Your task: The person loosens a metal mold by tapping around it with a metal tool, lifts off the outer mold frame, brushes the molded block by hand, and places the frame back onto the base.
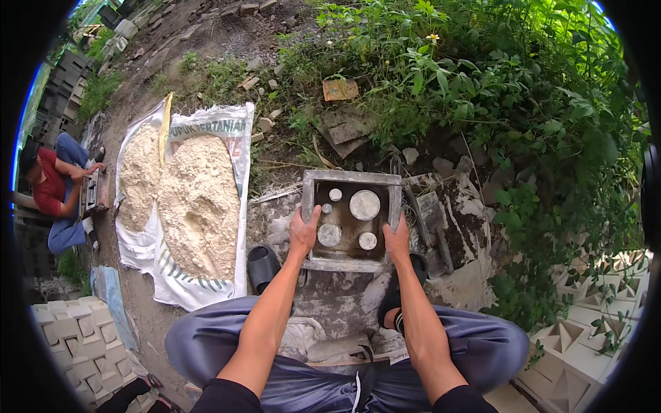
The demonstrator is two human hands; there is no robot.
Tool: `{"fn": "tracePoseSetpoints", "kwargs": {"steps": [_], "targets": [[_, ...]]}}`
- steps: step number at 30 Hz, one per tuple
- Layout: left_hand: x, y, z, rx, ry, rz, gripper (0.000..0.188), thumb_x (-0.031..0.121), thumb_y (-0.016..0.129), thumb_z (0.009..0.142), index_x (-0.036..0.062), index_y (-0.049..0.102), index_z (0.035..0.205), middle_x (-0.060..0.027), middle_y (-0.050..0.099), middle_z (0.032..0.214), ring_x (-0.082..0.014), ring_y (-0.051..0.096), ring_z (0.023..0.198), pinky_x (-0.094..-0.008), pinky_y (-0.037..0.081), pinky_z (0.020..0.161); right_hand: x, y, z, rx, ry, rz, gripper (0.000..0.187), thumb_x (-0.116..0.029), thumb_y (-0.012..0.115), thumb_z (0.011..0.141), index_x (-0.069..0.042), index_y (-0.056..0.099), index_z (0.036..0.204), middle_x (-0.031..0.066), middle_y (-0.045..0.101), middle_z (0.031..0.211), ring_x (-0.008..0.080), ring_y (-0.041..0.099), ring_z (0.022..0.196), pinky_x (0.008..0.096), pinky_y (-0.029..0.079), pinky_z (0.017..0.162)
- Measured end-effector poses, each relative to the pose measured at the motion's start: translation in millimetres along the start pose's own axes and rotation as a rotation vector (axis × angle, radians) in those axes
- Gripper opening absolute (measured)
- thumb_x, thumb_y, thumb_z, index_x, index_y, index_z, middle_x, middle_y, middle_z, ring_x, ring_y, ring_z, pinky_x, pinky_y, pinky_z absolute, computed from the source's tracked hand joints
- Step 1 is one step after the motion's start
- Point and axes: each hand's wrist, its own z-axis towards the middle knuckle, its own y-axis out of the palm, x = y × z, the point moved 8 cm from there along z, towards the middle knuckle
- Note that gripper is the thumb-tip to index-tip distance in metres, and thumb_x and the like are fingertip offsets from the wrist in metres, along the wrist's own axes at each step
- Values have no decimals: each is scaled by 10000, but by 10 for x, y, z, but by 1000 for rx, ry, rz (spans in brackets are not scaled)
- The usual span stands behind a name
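Both hands are on it: the left hand [303, 233] is gripping the left wall of a square grey mould frame [352, 177], thumb up by the rim, and the right hand [397, 241] is closing around the right wall, fingers curled, neither one spread. The frame is sitting just in front of the person, between the bent knees and slightly beyond them. Inside, five round pale discs are standing apart on a brownish floor: a large disc [364, 205] is taking the upper right, two smaller ones are crowding the upper left, and two mid-sized ones are sitting lower down.

Over to the left, an opened white woven sack [242, 148] is bearing two heaps of pale, crumbly powder [200, 206], a yellowish strip [166, 131] running between their upper parts. Big green capitals are showing along its top edge, red lettering is peeking out beneath, partly buried, and more green print is marking the lower end. Farther left, a person in a red shirt [49, 182] is bending over another frame [92, 189].
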Motion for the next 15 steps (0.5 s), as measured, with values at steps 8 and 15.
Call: {"fn": "tracePoseSetpoints", "kwargs": {"steps": [8,15], "targets": [[21,-29,-1,22,-7,23,652,540,561,849,-40,552,1145,-220,609,1040,-337,572,1008,-381,410,890,29,51,46,-66,5,264,550,-277,647,817,22,468,1242,132,617,1080,239,585,968,341,434,875],[-496,129,-98,-87,-349,-124,904,681,503,810,-64,405,1312,-226,380,1389,-315,345,1299,-367,244,1072,664,27,129,-118,243,607,754,-535,572,846,4,397,1343,123,457,1334,212,421,1223,312,290,1035]]}}
